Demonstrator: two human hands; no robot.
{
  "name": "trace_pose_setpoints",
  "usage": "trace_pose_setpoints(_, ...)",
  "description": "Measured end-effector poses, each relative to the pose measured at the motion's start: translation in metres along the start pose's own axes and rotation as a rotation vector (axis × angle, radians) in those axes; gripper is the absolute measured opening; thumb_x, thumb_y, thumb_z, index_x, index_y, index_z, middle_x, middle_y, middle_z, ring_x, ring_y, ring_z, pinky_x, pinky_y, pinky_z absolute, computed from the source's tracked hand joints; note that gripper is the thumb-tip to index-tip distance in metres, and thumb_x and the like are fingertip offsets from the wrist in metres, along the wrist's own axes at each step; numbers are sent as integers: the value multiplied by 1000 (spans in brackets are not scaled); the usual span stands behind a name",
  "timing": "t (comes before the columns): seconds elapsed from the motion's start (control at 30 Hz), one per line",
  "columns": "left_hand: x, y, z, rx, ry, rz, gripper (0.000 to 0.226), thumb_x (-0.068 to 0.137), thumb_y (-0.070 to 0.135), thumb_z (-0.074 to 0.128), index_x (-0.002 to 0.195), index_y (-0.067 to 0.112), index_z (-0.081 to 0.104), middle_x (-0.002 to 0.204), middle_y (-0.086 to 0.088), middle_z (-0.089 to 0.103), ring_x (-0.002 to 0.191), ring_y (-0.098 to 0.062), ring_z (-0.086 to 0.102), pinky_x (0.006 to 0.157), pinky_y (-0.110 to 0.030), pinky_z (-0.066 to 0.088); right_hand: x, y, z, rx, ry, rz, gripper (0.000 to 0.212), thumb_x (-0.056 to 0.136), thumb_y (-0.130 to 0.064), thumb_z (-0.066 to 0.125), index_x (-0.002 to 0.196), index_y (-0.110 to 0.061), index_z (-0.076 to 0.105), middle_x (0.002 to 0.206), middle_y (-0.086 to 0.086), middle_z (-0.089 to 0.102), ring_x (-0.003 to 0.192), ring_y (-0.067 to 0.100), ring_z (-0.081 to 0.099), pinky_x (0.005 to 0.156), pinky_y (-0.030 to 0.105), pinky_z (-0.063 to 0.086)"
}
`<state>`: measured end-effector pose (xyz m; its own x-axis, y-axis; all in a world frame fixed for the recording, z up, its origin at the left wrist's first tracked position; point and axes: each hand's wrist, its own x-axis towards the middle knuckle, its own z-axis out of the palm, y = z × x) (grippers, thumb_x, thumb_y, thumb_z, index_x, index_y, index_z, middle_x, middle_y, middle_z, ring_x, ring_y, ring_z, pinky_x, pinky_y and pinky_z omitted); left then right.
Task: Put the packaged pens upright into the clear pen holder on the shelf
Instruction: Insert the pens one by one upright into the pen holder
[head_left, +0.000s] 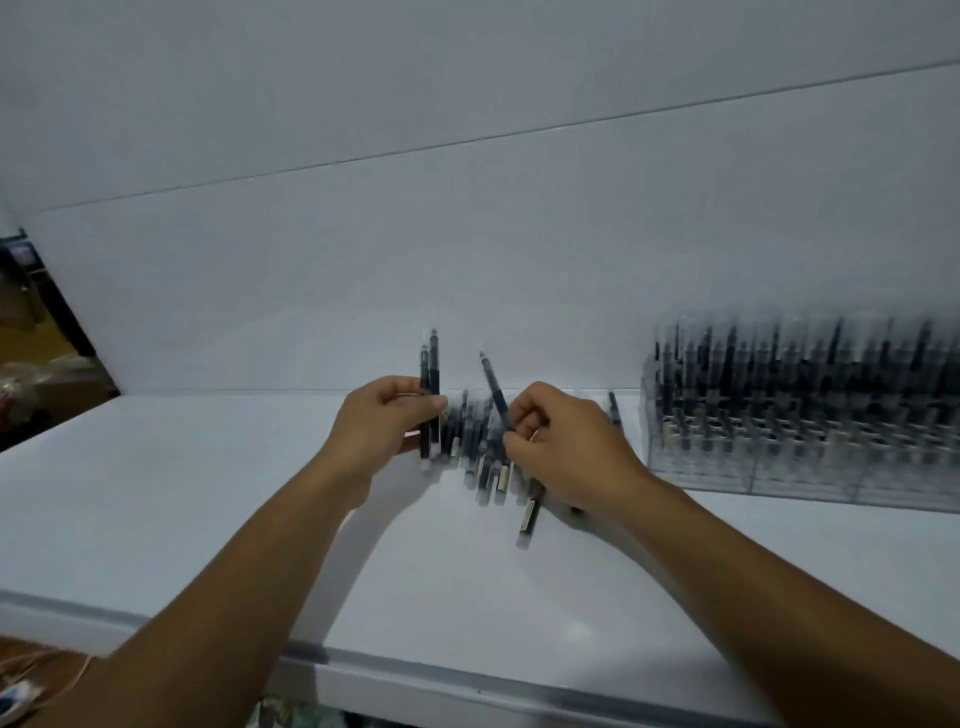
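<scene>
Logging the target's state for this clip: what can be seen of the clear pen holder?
The clear pen holder looks like transparent acrylic, with upright dividers showing along its front. It stands on the white shelf at the right, by the back wall, and runs out of frame at the right edge. Many dark pens stand upright in it in rows. The right hand, the nearer one, does not touch it. Motion blur hides finer detail.

Bare left grip (387, 423), bare right grip (563, 452), unsleeved forearms (234, 587)
</scene>
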<state>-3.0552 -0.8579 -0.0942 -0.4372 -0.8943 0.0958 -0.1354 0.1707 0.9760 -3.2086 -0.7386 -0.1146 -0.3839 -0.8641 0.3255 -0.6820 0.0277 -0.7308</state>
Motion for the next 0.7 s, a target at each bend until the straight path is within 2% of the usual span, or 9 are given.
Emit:
trace_pose_setpoints(0.07, -12, 6, 13, -43, -30, 34, 21, 83, 13, 74, 100, 4, 66, 90, -11, 72, 78, -19, 69, 68, -25, 56, -4, -1, -11, -33, -8, -12, 10, 89, -24, 62, 95, -29, 57, 79, -10, 64, 72, 7, 57, 71, 31, 50)
trace_pose_setpoints(0.17, -28, 14, 36, -143, -103, 74, 21, 81, 12, 75, 100, 7, 65, 90, -14, 69, 79, -21, 68, 66, -24, 55, -13, -2, -34, -50, -2, -17, 17, 90, -26, 62, 106, -30, 59, 79, -11, 65, 71, 7, 58, 69, 31, 49)
trace_pose_setpoints(0.3, -48, 20, 77, -223, -219, 111, 27, 82, 12, 74, 106, 9, 63, 96, -18, 71, 85, -23, 69, 71, -27, 58, -37, 10, -72, -14, 73, 20, 13, 89, -26, 64, 100, -30, 59, 77, -9, 66, 64, 4, 59, 64, 30, 51)
trace_pose_setpoints(0.37, -56, 22, 105, -263, -280, 124, 31, 81, 12, 74, 109, 8, 62, 99, -17, 72, 88, -24, 70, 79, -35, 58, -53, 22, -96, -21, 139, 26, 11, 89, -23, 65, 95, -29, 57, 73, -10, 63, 59, -1, 54, 62, 21, 46)
trace_pose_setpoints(0.43, -61, 24, 129, -286, -333, 143, 33, 80, 14, 75, 109, 8, 60, 97, -17, 72, 88, -22, 71, 78, -34, 56, -65, 33, -117, -25, 199, 50, 12, 90, -22, 65, 92, -27, 55, 71, -11, 60, 57, -2, 52, 62, 18, 43)
trace_pose_setpoints(0.53, -72, 29, 174, -309, -407, 151, 29, 81, 11, 74, 105, 12, 57, 84, -16, 63, 80, -13, 68, 69, -20, 53, -85, 51, -152, -42, 295, 111, 12, 90, -25, 66, 89, -29, 55, 75, -8, 61, 62, 5, 52, 65, 25, 45)
trace_pose_setpoints(0.6, -80, 34, 204, -335, -476, 161, 28, 81, 10, 74, 102, 15, 56, 80, -11, 56, 79, -12, 66, 70, -18, 53, -97, 63, -175, -46, 377, 146, 11, 90, -26, 67, 85, -28, 57, 75, -3, 62, 66, 11, 54, 67, 33, 49)
trace_pose_setpoints(0.7, -93, 44, 243, -383, -563, 163, 27, 82, 8, 73, 101, 16, 56, 74, -5, 56, 75, -9, 67, 66, -14, 52, -113, 75, -205, -89, 481, 176, 10, 89, -27, 67, 82, -21, 62, 74, -1, 62, 72, 19, 59, 73, 44, 54)
